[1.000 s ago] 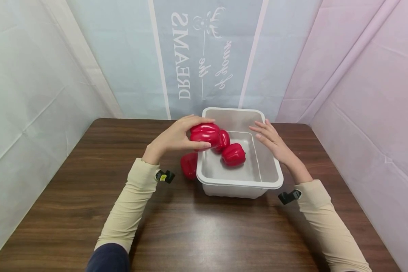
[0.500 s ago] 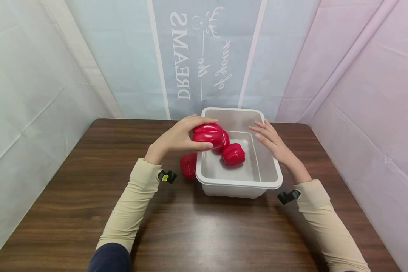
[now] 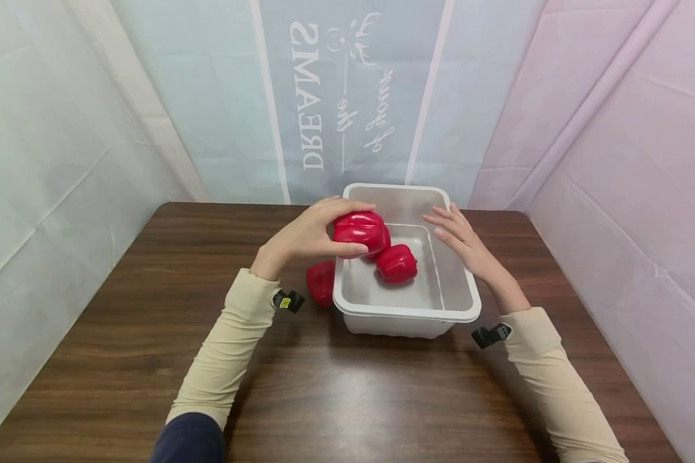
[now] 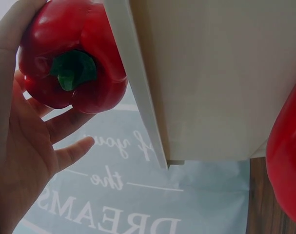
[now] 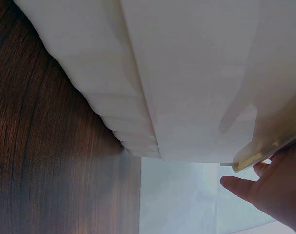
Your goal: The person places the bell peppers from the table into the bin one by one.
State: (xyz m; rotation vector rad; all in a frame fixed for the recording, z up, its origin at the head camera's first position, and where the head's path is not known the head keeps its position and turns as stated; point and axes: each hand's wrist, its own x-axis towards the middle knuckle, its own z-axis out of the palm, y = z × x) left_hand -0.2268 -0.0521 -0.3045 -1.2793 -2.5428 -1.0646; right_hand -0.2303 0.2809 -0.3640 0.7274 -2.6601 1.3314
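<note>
My left hand [image 3: 308, 233] grips a glossy red bell pepper [image 3: 359, 228] over the left rim of a white plastic bin [image 3: 405, 314]. In the left wrist view the same bell pepper [image 4: 96, 36] turns its green stem downward and toward the camera. Inside the bin lies a red bell pepper [image 3: 397, 263]; another behind it is mostly hidden by the held one. A further red bell pepper [image 3: 320, 281] sits on the table against the bin's left outer side. My right hand [image 3: 466, 244], fingers extended, reaches over the bin's right rim and holds nothing.
The bin stands toward the back of a dark wooden table [image 3: 347, 399]. Behind it hangs a pale blue cloth [image 3: 359, 96] with mirrored lettering. White cloth walls [image 3: 631, 193] close in both sides.
My left hand has shifted slightly rightward with the held bell pepper, now covering more of the rear pepper in the bin. The right hand stays essentially in place.
</note>
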